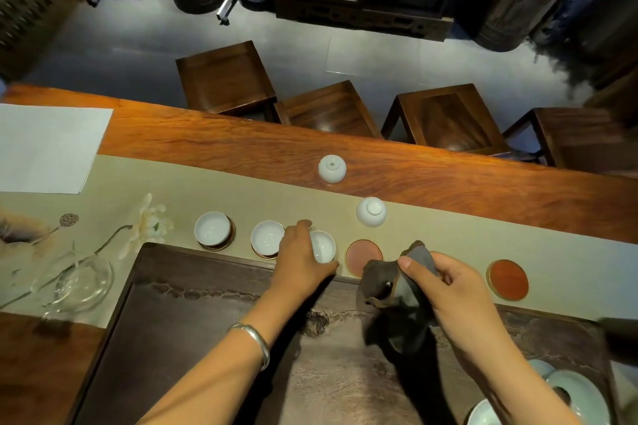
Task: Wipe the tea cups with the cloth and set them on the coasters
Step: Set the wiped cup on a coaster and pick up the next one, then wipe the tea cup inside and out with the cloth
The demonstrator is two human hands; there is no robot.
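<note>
Three white tea cups stand upright in a row on the beige runner: the left cup (pixel 212 228) and the middle cup (pixel 266 238) each sit on a coaster. My left hand (pixel 299 257) grips the third cup (pixel 324 246), whose coaster is hidden beneath it. My right hand (pixel 448 290) holds a dark grey cloth (pixel 397 300) over the tea tray. Two red coasters lie bare: one (pixel 364 256) beside the third cup, one (pixel 507 279) at the right. Two more white cups rest upside down farther back, one (pixel 371 211) on the runner and one (pixel 332 168) on the wood.
A dark carved tea tray (pixel 214 321) fills the near side. A glass pitcher (pixel 81 281) and a lotus flower (pixel 148 222) lie at the left, pale porcelain dishes (pixel 573 393) at the lower right. Wooden stools (pixel 224 79) stand beyond the table's far edge.
</note>
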